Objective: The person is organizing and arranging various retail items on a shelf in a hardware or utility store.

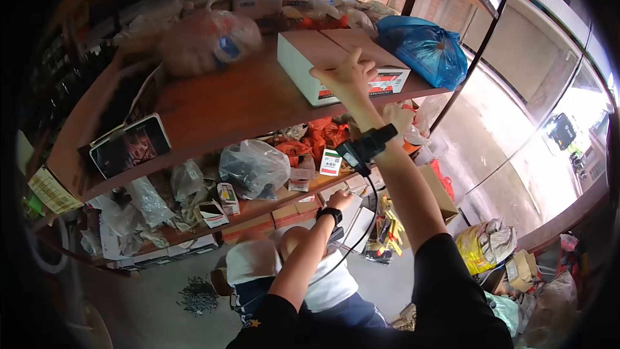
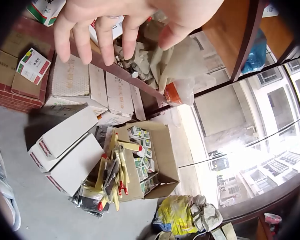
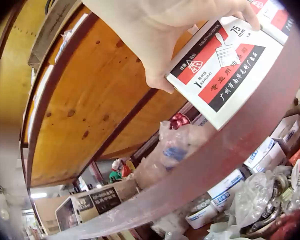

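Observation:
A white paintbrush box (image 3: 217, 70) with a red and black label sits at the front edge of the upper shelf. My right hand (image 1: 349, 81) spans its front end, the thumb at one side and the fingers bent over the other in the right wrist view. A second, similar box (image 3: 275, 20) stands right beside it. Lower down, my left hand (image 2: 135, 20) hangs in front of the lower shelf with its fingers spread and loosely bent, holding nothing. Below it are white cartons (image 2: 72, 150) on the floor.
A blue plastic bag (image 1: 426, 52) lies right of the boxes, and a phone (image 1: 131, 145) leans at the shelf's left front. Bagged goods (image 1: 255, 168) crowd the lower shelf. Yellow-handled brushes (image 2: 115, 170) lie by an open carton (image 2: 165, 165) on the floor.

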`<state>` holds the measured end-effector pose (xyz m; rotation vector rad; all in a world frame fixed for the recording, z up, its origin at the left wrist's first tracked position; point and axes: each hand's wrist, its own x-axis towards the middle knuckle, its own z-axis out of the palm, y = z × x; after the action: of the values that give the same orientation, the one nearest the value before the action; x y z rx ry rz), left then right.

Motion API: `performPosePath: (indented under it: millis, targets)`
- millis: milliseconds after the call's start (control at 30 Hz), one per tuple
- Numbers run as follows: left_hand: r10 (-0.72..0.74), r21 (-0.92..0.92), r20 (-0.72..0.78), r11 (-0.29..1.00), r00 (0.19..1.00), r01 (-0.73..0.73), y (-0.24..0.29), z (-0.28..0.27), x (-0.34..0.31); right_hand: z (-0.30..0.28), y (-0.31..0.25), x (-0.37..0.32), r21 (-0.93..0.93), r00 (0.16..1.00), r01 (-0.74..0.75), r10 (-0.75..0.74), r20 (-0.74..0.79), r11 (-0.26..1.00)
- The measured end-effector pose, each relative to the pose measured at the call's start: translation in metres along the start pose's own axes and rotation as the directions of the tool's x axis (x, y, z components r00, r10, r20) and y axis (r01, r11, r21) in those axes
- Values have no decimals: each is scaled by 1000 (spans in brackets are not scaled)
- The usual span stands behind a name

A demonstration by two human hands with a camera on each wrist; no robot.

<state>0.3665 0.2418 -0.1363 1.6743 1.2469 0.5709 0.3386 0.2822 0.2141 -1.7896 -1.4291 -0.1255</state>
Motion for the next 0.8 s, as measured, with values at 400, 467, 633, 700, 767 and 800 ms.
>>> performPosePath:
  millis: [400, 467, 633, 700, 767, 800]
  targets:
    - [13, 39, -43, 999, 999, -11, -11, -4, 10, 18, 132, -93, -36, 783, 324, -289, -551, 945]
    - [-77, -365, -354, 929, 932, -62, -26, 10, 27, 59, 215, -141, 0, 916, 12, -11, -402, 1000]
    - [-207, -618, -219, 785, 954, 29, 16, -22, -1, 145, 356, -290, -244, 656, -722, 753, 57, 648]
    - [-143, -611, -100, 790, 985, 53, 22, -21, 0, 170, 372, -326, -364, 581, -681, 772, 257, 635]
    - [-160, -597, -63, 797, 985, 91, 41, -20, -3, 203, 375, -344, -324, 477, -760, 822, 311, 564]
    - [-151, -580, -97, 812, 984, 67, 47, -18, -3, 219, 373, -345, -279, 416, -819, 854, 314, 501]
